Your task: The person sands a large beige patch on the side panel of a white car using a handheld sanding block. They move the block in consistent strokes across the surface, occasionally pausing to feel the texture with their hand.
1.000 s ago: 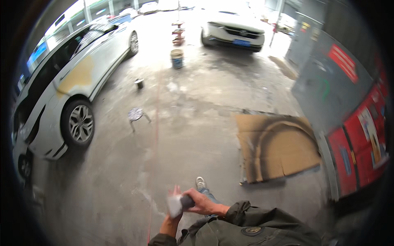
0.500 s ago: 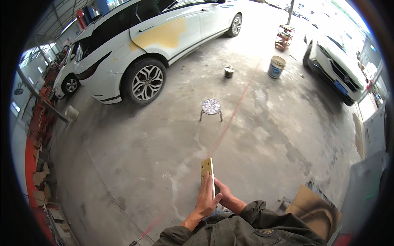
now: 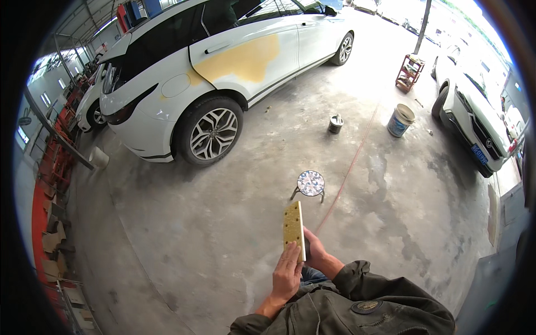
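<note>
A long, flat sanding block (image 3: pixel 292 222) stands nearly upright in front of my body, its yellow sandpaper face with dark round holes turned left. My right hand (image 3: pixel 319 251) grips it from the back side, fingers partly hidden behind the block. My left hand (image 3: pixel 287 272) lies with straight fingers flat against the lower part of the sandpaper. Beyond the block, a small round stool (image 3: pixel 311 183) with a patterned seat stands on the floor. Farther off to the left is a white car (image 3: pixel 167 117) with a smooth yellow patch (image 3: pixel 240 58) across its rear door.
An open dark can (image 3: pixel 335 125) and a large bucket (image 3: pixel 400 121) sit on the concrete floor (image 3: pixel 184 240). Behind them is a red rack (image 3: pixel 409 73). Another white car (image 3: pixel 469 111) is at right. A pale bucket (image 3: pixel 99 158) stands near a post at left.
My view has shifted, so the cars and stool sit lower and farther right. My left hand is lower on the block, and more of the yellow sandpaper shows.
</note>
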### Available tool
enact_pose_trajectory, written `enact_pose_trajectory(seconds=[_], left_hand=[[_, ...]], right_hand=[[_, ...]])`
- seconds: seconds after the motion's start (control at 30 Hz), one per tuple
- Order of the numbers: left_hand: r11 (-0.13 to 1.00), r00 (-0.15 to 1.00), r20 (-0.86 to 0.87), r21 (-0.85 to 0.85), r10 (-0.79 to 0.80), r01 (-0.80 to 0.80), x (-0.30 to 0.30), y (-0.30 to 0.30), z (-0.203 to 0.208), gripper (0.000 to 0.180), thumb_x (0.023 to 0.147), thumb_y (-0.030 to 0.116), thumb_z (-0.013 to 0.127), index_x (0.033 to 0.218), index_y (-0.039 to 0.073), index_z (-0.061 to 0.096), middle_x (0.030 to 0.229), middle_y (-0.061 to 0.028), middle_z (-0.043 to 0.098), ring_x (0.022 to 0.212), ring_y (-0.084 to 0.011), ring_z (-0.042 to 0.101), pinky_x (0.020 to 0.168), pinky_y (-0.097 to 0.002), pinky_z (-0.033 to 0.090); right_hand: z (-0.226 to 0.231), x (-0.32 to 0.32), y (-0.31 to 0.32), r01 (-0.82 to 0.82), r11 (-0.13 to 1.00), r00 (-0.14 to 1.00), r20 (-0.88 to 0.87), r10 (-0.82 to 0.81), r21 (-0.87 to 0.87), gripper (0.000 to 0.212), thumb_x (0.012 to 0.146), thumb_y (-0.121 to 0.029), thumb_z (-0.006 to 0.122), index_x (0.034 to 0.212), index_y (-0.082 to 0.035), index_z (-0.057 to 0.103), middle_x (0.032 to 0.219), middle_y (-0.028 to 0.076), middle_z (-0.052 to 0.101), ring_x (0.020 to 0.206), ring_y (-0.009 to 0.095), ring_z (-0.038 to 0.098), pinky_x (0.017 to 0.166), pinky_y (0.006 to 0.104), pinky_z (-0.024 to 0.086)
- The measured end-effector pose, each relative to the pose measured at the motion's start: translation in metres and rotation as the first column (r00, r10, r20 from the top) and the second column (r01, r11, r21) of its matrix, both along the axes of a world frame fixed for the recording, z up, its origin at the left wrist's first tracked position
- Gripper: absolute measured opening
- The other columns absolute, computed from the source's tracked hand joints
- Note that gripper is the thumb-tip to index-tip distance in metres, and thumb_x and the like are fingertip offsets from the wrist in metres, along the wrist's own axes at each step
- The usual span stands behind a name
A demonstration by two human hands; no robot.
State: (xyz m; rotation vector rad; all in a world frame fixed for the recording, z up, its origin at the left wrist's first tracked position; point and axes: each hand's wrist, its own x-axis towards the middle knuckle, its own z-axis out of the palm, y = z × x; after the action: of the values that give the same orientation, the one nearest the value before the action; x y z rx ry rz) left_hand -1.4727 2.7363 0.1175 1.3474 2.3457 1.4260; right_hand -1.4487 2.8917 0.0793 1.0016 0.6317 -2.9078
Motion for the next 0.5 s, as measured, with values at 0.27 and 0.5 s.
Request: enact_pose_trajectory(seconds=[0.27,0.5], left_hand=[[0.808,0.724,0.364,-0.201,0.586,-0.553,-0.166,0.005,-0.013,0.031,0.103,0.018,0.056,0.12,-0.006,0.066,0.088,-0.016,0.07,0.077,-0.0196,0.064,0.071,-0.0357,0.052],[0.704,0.516,0.523,-0.26,0.678,-0.661,-0.369,0.006,-0.08,0.026,0.099,0.015,0.059,0.09,-0.007,0.067,0.07,-0.0051,0.062,0.066,-0.0121,0.05,0.061,-0.0343,0.043]], right_hand=[[-0.033,-0.184,0.021,-0.789,0.438,0.604,0.414,0.681,0.431,0.087,0.1,-0.074,0.031,0.111,0.003,0.069,0.087,0.015,0.073,0.077,0.024,0.072,0.07,0.0382,0.058],[-0.051,-0.368,0.08,-0.163,-0.05,0.559,0.134,0.818,0.985,0.065,0.099,-0.052,0.06,0.143,-0.007,0.048,0.131,0.019,0.054,0.121,0.04,0.055,0.097,0.0474,0.05]])
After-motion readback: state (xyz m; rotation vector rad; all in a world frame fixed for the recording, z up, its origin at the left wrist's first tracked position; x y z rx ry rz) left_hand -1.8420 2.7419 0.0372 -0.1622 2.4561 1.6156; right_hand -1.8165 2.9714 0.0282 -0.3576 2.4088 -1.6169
